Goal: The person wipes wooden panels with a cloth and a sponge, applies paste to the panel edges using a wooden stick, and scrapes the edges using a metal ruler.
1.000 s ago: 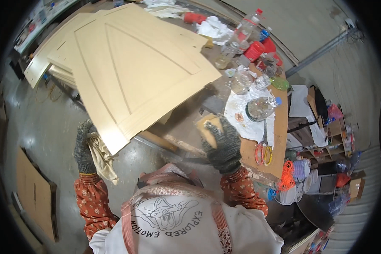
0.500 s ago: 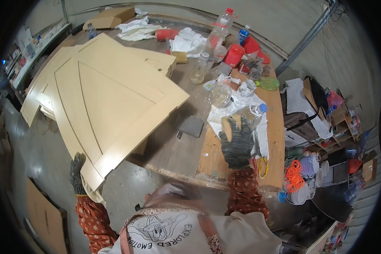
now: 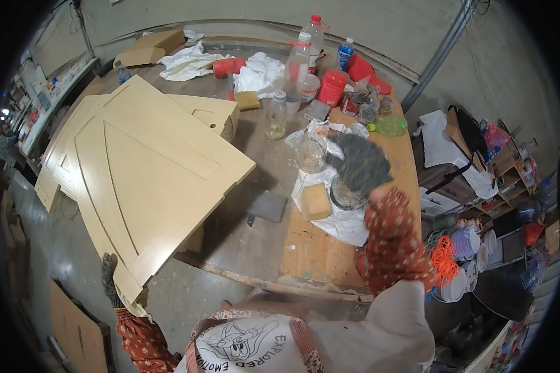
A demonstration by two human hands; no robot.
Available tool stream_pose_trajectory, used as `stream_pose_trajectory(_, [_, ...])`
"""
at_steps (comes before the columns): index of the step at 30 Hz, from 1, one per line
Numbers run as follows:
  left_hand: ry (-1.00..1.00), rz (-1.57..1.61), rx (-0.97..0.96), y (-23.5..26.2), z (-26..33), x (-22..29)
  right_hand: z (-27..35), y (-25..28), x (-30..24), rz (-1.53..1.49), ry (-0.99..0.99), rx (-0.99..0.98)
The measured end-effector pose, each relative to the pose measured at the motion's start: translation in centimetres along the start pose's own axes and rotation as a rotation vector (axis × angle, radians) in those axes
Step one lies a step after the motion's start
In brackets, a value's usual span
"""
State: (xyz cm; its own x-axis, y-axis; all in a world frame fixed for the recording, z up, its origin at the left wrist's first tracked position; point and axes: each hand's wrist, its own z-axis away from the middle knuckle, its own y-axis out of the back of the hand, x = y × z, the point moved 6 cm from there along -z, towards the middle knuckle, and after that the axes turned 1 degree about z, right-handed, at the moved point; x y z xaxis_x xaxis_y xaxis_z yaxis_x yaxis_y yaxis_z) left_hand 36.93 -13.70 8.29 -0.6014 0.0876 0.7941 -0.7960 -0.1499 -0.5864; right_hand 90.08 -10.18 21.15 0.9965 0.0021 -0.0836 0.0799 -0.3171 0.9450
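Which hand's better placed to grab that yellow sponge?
Probably your right hand: it's near the yellow sponge, over the workbench. Your left hand is far off, at the near corner of the cream panel.

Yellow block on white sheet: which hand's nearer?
Right. The right hand is just beyond the yellow block, to its right; the left hand is far left, by the pale panel.

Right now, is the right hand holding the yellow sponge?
No, the yellow sponge lies on the white sheet, apart from the right hand.
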Motion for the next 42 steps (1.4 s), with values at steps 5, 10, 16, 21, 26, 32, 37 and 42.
stream_pose_trajectory(5, [-0.271,-0.072,-0.072,-2.9,1.3,0.4,-6.6,1.3,5.6,0.019,0.106,-0.144])
stream_pose_trajectory(10, [-0.972,-0.785,0.052,-1.0,3.0,1.6,-8.6,-1.7,8.1,0.152,0.17,-0.505])
stream_pose_trajectory(16, [-1.369,-1.519,-0.041,-0.5,3.5,2.7,-8.2,-8.1,12.9,0.008,0.132,-0.778])
stream_pose_trajectory(21, [-0.468,-1.01,-0.124,8.5,1.2,8.6,-7.8,-12.5,14.0,0.007,0.184,-0.886])
stream_pose_trajectory(26, [-0.27,-1.01,-0.237,1.5,-5.2,18.1,-6.3,-11.9,14.4,-0.019,0.184,-0.874])
stream_pose_trajectory(32, [-0.949,-2.117,-0.761,-37.3,-5.2,2.3,-5.5,-7.6,13.5,-0.308,0.407,-0.387])
stream_pose_trajectory(37, [-0.512,-2.198,-1.192,-43.7,-11.1,-15.3,-1.9,-5.4,16.0,-0.433,0.349,-0.257])
stream_pose_trajectory(42, [-0.362,-2.378,-1.297,-44.7,-12.4,-23.8,1.7,-4.5,19.4,-0.201,0.119,-0.156])
